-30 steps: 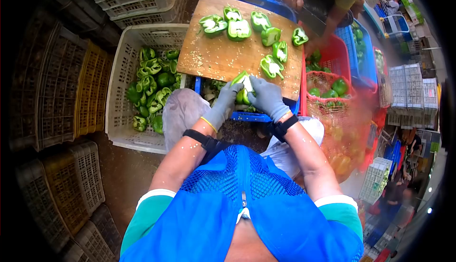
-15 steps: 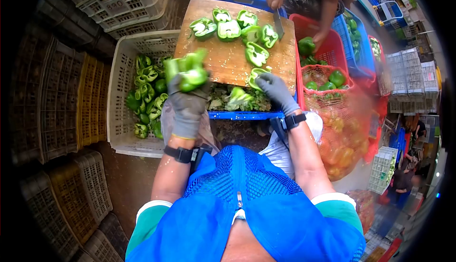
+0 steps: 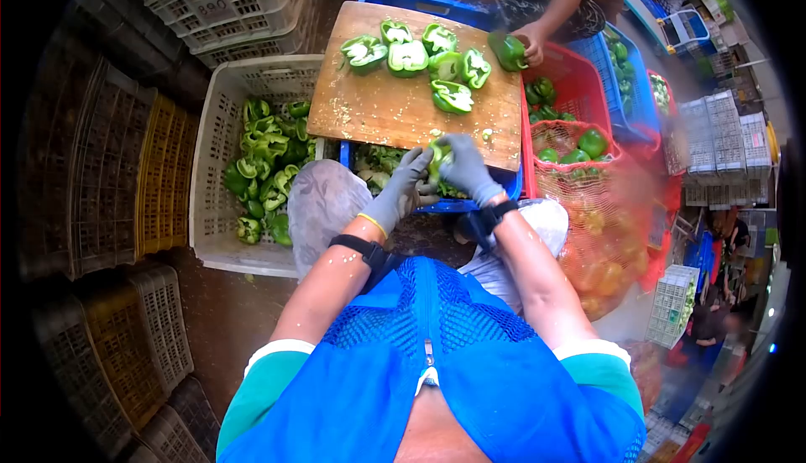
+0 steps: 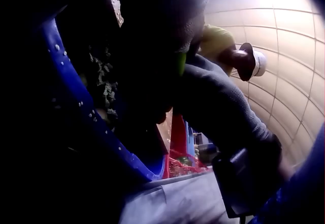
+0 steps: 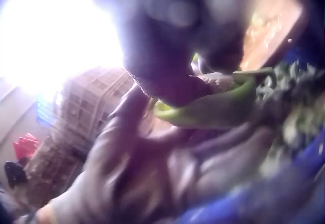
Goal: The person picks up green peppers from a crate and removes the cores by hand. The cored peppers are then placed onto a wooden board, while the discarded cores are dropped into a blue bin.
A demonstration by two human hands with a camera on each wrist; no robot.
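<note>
Both hands wear grey gloves and meet at the near edge of the wooden cutting board [image 3: 378,119], above a blue bin [image 3: 449,206]. Between them is a green bell pepper half [image 3: 437,161], seen closer as a curved green shell [image 5: 213,107] in the right wrist view. My right hand [image 3: 467,166] pinches it from above, with fingertips at its pale core. Cupped around its lower side, my left hand [image 3: 402,188] holds it from the left. Several cut pepper halves [image 3: 407,57] lie on the far part of the board. The left wrist view is mostly dark.
A white crate [image 3: 243,259] of cut peppers stands left. Across the board, another person's hand [image 3: 531,41] holds a whole pepper [image 3: 507,52] at the board's right edge. To the right are a red crate [image 3: 579,77] and an orange net bag [image 3: 588,236]. Pepper trimmings [image 3: 378,161] fill the blue bin.
Half a second ago my left hand carried pepper pieces near the white crate while my right took a half off the board. Now both hands are together on that half. The other person has brought over a whole pepper.
</note>
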